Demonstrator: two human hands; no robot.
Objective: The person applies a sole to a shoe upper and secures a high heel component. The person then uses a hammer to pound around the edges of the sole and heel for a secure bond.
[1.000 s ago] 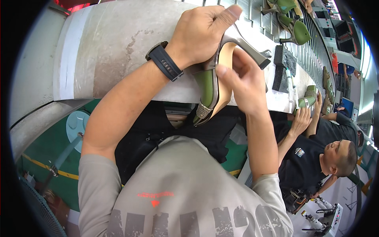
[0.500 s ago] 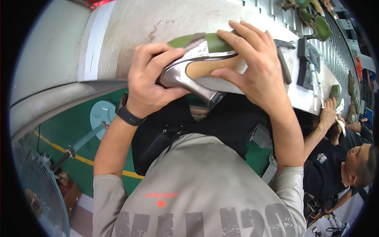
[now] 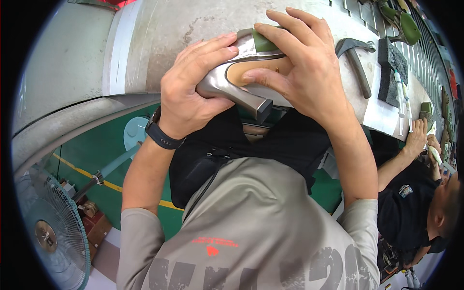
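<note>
A high-heeled shoe (image 3: pixel 221 88) in green with metallic silver at its heel and a silver band lies on its side between my hands above the bench. Its tan sole faces me, and the dark-tipped heel points down toward my lap. My left hand (image 3: pixel 186 89) wraps round the heel end, fingers laid over the top and thumb beneath. My right hand (image 3: pixel 311 72) grips the other end, its thumb pressed on the sole and its fingers spread across the green upper. The toe is hidden behind my right hand.
Right of my hands a hammer (image 3: pixel 358 70) rests on the bench (image 3: pixel 154 53). Beyond it are a dark block (image 3: pixel 389 72) and syringe-like tubes (image 3: pixel 402 104). A co-worker's hand (image 3: pixel 416 137) works at the far right, near green shoes (image 3: pixel 410 28). A fan (image 3: pixel 50 239) stands lower left.
My left fingers have stretched flatter over the heel end and now cover green upper that showed before. My right hand has shifted slightly left along the shoe. The hammer shows more fully.
</note>
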